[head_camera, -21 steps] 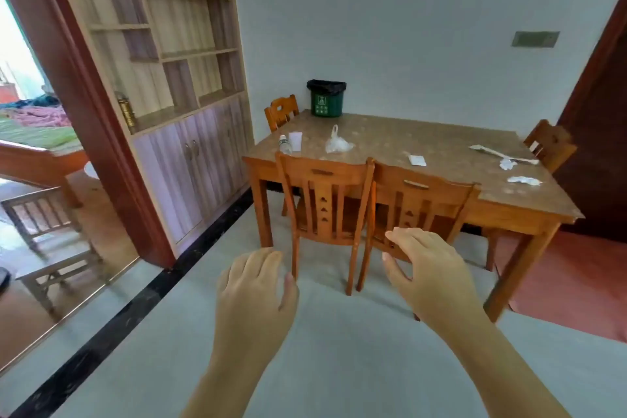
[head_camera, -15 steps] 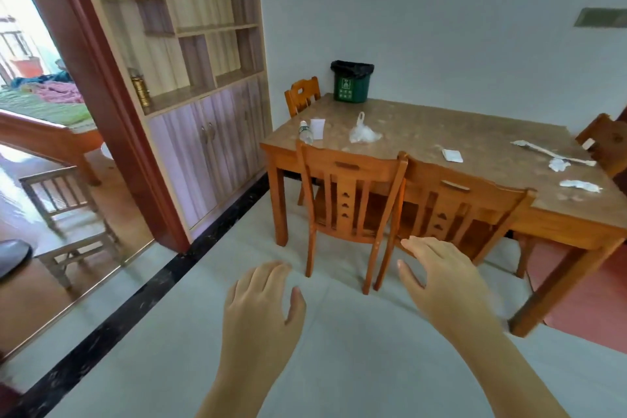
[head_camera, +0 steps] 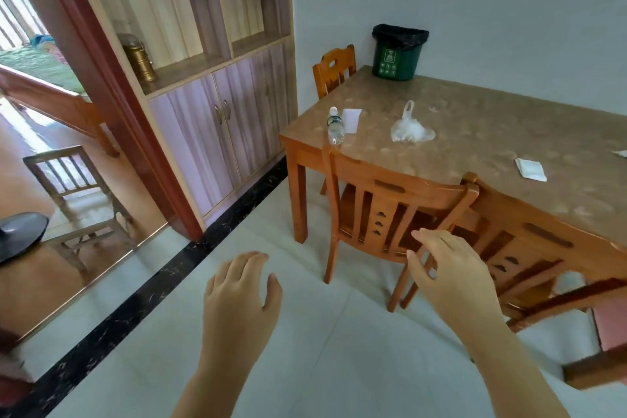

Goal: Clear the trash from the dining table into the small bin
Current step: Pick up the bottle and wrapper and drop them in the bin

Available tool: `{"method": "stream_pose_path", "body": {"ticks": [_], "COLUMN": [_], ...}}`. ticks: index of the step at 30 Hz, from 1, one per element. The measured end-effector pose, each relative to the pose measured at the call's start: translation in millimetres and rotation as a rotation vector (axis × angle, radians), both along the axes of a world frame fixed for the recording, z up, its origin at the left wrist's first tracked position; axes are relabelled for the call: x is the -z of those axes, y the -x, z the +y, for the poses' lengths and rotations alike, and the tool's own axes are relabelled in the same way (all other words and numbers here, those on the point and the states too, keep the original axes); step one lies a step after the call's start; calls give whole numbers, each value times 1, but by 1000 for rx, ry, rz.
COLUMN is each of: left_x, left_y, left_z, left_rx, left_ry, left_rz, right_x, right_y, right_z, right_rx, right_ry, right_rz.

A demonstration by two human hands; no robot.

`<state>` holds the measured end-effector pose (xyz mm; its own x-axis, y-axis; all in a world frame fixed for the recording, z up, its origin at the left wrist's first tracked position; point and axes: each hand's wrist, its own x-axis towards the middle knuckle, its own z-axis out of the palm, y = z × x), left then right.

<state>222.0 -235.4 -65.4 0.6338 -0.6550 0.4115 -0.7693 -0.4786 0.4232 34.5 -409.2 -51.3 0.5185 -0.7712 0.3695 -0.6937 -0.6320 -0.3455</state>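
Bench (head_camera: pixel 475 132) nearer than before, both hands now below chair backs. Left hand (head_camera: pixel 237 295) and right hand (head_camera: pixel 454 275) loose, empty. Plastic bag (head_camera: pixel 409 129), bottle (head_camera: pixel 335 125), napkin (head_camera: pixel 530 169) at 12 o'clock on bench; green bin (head_camera: pixel 397 56) far corner.

Dining table (head_camera: pixel 492 132) cut off at right edge; bin (head_camera: pixel 397 54) label too small to read

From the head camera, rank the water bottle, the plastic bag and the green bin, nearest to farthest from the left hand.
Left hand is low, over the floor.
1. Water bottle, lying at the table's near left corner.
2. Plastic bag, farther in and to the right of the bottle.
3. Green bin, standing at the far edge by the wall.
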Motion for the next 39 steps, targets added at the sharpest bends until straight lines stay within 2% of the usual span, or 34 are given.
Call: {"method": "stream_pose_path", "body": {"ticks": [8, 11, 13, 15, 17, 21, 23, 30, 39], "left_x": [33, 43, 37, 39, 37, 45, 47, 68, 68], "left_y": [-118, -171, -173, -274, -281, -336, -349, -389, -432], "left_z": [-74, -105, -116, -159, -170, -223, -249, -342, -501], "left_rx": [-37, -4, 11, 61, 62, 162, 171, 326, 532], "left_ry": [-61, -62, -22, -5, -35, -13, -15, -93, -160], "left_rz": [78, 146, 95, 231, 217, 304, 379, 439, 296], "right_x": [19, 21, 13, 16, 3, 7, 15, 41, 74], "right_y": [-115, -165, -171, -269, -286, -354, -371, -389, -420], "right_z": [-60, -94, -91, -142, -139, -179, -197, -280, -427], "right_rx": [-19, 24, 32, 34, 13, 41, 53, 223, 386], "right_ry": [-75, -20, -90, -63, -60, -57, -83, -163, -213], "right_rz": [48, 62, 99, 56, 63, 30, 51, 69, -7]}}
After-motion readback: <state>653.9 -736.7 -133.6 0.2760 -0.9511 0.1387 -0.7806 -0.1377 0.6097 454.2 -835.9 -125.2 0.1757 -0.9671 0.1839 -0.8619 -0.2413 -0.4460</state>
